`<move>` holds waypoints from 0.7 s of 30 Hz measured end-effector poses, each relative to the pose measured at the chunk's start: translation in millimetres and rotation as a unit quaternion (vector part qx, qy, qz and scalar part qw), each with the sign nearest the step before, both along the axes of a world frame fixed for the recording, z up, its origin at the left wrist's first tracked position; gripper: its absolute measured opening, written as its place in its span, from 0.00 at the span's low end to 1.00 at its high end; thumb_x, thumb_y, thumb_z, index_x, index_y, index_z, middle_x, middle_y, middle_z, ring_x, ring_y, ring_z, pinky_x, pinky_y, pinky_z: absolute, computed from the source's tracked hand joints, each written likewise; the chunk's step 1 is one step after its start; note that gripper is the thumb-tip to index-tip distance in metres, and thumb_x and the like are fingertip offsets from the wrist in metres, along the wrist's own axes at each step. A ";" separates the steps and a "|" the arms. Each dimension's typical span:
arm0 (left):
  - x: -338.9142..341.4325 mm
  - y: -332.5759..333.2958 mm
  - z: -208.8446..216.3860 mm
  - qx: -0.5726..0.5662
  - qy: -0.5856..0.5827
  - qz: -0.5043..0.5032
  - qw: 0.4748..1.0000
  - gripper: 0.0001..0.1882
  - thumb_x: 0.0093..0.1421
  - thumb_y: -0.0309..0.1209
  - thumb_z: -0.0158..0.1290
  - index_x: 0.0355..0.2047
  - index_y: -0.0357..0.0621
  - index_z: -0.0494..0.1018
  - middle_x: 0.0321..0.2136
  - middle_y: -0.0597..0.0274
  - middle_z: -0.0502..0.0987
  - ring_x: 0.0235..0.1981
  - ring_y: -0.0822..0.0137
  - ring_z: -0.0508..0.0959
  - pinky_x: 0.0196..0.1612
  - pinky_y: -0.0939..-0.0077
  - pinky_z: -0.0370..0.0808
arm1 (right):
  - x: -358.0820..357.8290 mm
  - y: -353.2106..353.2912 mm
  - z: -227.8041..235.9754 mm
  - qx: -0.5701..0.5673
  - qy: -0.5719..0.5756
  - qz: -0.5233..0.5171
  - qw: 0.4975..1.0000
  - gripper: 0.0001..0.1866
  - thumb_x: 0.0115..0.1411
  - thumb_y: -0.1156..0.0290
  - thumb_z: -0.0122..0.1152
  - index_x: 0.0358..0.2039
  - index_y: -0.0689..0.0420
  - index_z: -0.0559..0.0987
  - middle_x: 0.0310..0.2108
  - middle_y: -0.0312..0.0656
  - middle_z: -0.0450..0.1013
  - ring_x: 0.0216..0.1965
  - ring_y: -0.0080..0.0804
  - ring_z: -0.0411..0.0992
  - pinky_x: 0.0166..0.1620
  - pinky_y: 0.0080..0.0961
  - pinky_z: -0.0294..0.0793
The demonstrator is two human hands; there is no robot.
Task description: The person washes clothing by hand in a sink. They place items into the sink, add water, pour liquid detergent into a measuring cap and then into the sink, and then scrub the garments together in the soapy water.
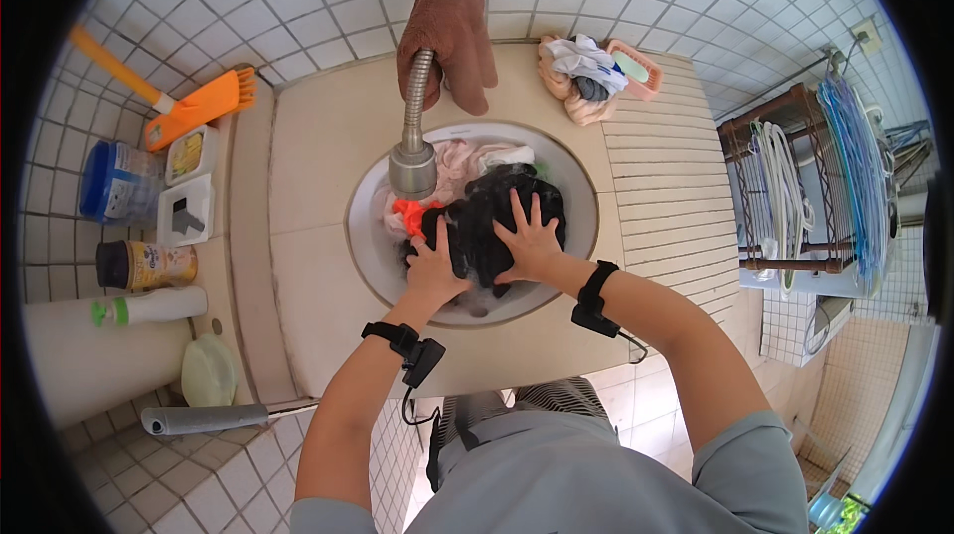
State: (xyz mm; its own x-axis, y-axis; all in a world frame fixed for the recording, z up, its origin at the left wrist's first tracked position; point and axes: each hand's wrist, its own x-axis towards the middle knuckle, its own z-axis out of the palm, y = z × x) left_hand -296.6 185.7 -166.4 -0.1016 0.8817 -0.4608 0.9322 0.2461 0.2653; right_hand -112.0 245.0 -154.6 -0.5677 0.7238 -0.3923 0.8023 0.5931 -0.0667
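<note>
Both my hands are down in an oval white sink (360, 261), on wet black cloth (484, 236). My left hand (433, 268) lies over the left part of the cloth, its fingers pointing away from me. With fingers spread, my right hand (529, 241) presses on the right part. Pale pink cloth (459, 168) fills the far side of the sink, and a bright orange-red piece (409, 214) shows beside my left fingertips. Above the far rim hangs a flexible metal faucet (413, 161), which hides part of the laundry. Each wrist wears a black strap with a small device.
A brown cloth (447, 37) hangs over the faucet's back. Bundled small laundry (581, 77) and a pink soap dish (636, 69) sit at far right, beyond a ridged washboard surface (666, 176). Left stand an orange brush (204, 109), tubs and bottles. Hangers (855, 186) fill a right rack.
</note>
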 end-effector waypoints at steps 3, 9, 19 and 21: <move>1.3 15.0 -2.4 -0.043 -0.020 0.012 0.999 0.64 0.34 0.40 0.66 0.63 0.56 0.32 0.53 0.23 0.47 0.43 0.30 0.68 0.43 0.52 0.71 | -2.4 9.7 -8.1 0.016 -0.001 0.002 1.000 0.52 0.32 0.36 0.66 0.59 0.38 0.59 0.63 0.58 0.33 0.60 0.71 0.38 0.43 0.66 0.61; 0.2 27.0 -29.4 -0.029 0.039 -0.006 0.999 0.55 0.35 0.39 0.66 0.61 0.50 0.46 0.51 0.29 0.53 0.38 0.40 0.73 0.40 0.63 0.74 | -9.3 20.2 -21.2 0.013 -0.018 -0.001 1.000 0.49 0.34 0.38 0.66 0.58 0.38 0.60 0.64 0.57 0.34 0.60 0.68 0.40 0.45 0.65 0.60; -1.2 24.2 -69.0 0.080 0.096 -0.012 0.992 0.50 0.37 0.33 0.65 0.61 0.50 0.51 0.50 0.32 0.54 0.37 0.43 0.74 0.40 0.62 0.73 | -25.8 11.8 -54.0 0.100 -0.080 -0.037 0.991 0.41 0.40 0.47 0.66 0.57 0.38 0.63 0.64 0.54 0.38 0.61 0.64 0.42 0.47 0.62 0.59; -1.0 25.4 -50.8 0.120 0.046 -0.011 0.992 0.53 0.38 0.31 0.64 0.62 0.53 0.46 0.50 0.33 0.55 0.37 0.42 0.73 0.41 0.61 0.73 | -20.7 8.3 -47.6 0.077 -0.072 -0.040 0.994 0.42 0.41 0.49 0.66 0.57 0.38 0.61 0.64 0.54 0.38 0.60 0.64 0.43 0.48 0.62 0.60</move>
State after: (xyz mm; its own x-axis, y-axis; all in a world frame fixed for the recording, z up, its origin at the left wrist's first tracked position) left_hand -297.5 211.1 -217.1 -0.1130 0.9674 -0.2268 0.9597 0.1654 0.2272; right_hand -132.7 253.4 -202.2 -0.4516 0.8225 -0.3457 0.8422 0.5209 0.1391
